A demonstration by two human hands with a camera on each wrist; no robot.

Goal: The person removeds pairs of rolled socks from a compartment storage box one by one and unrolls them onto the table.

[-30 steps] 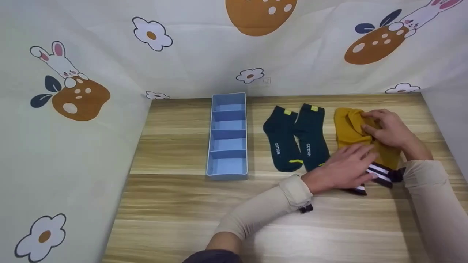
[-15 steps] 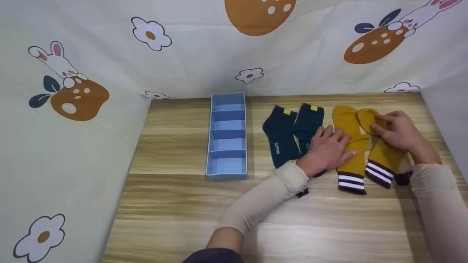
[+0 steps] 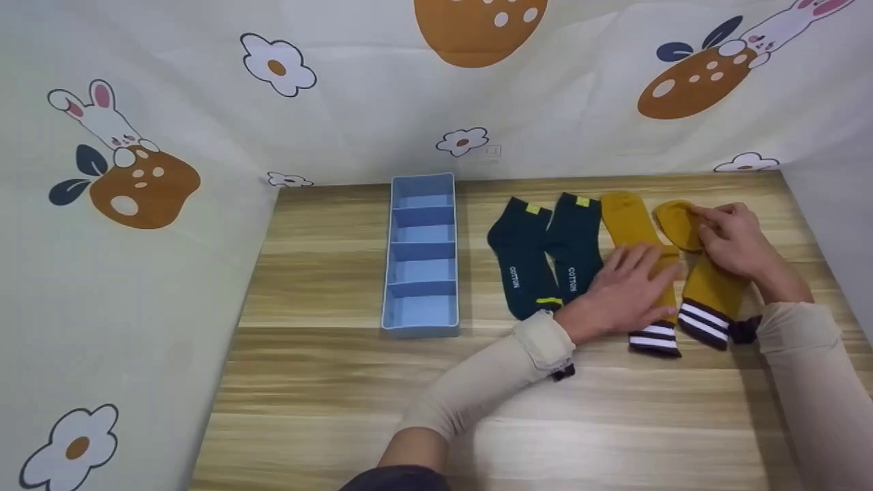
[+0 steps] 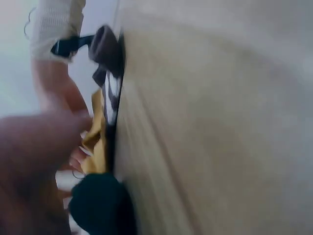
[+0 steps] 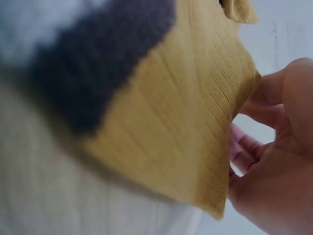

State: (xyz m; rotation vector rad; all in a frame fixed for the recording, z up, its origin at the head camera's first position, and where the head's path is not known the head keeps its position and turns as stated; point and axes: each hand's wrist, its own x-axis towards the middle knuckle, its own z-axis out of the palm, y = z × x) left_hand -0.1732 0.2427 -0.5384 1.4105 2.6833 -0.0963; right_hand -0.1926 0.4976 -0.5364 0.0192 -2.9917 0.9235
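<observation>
Two mustard socks with striped cuffs lie at the right of the table. My left hand (image 3: 624, 290) lies across the left mustard sock (image 3: 626, 213) with its fingers extended, hiding part of its middle. On the right mustard sock (image 3: 719, 283), whose foot is bent over to the left, my right hand (image 3: 740, 245) pinches the edge near the bend. The right wrist view shows that hand's thumb and fingers at the edge of the ribbed yellow knit (image 5: 181, 112). In the blurred left wrist view, a dark green sock (image 4: 100, 203) shows below the left hand (image 4: 39, 142).
Two dark green socks, a left one (image 3: 522, 266) and a right one (image 3: 574, 235), lie left of the mustard pair. Further left stands a blue divided box (image 3: 387, 300) with several compartments. A patterned cloth (image 3: 361, 102) hangs behind the wooden table (image 3: 327, 382).
The two mustard socks, overlapping at first, now lie apart. The left one's upper end has shifted left. My left hand moved left off the cuffs, over the green sock, then onto the left mustard sock.
</observation>
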